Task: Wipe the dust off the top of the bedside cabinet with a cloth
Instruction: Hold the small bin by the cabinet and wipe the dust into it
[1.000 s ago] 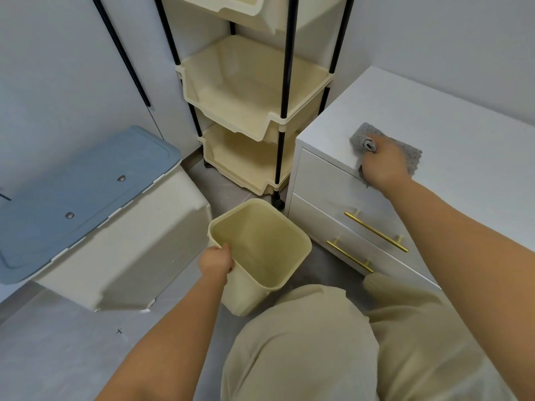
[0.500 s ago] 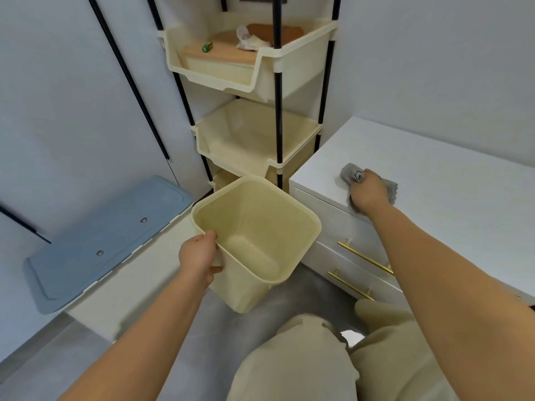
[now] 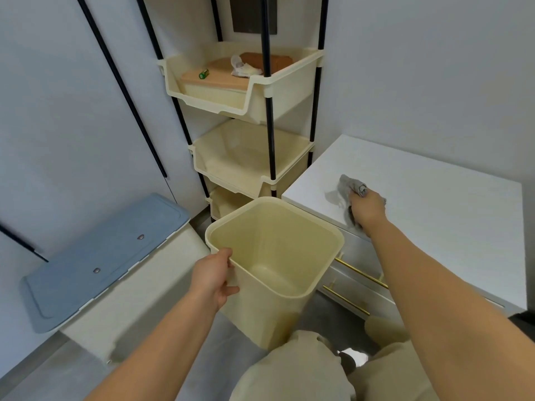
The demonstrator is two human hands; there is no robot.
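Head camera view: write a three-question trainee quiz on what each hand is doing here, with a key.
1. True or false: the right hand presses the grey cloth on the top of the bedside cabinet.
2. What does the left hand hold? A) a drawer handle B) the rim of the cream bin C) the blue lid
3. Fill in: the bin's open mouth sits just below the cabinet's ____ edge.

Key: 1 true; 2 B; 3 front.
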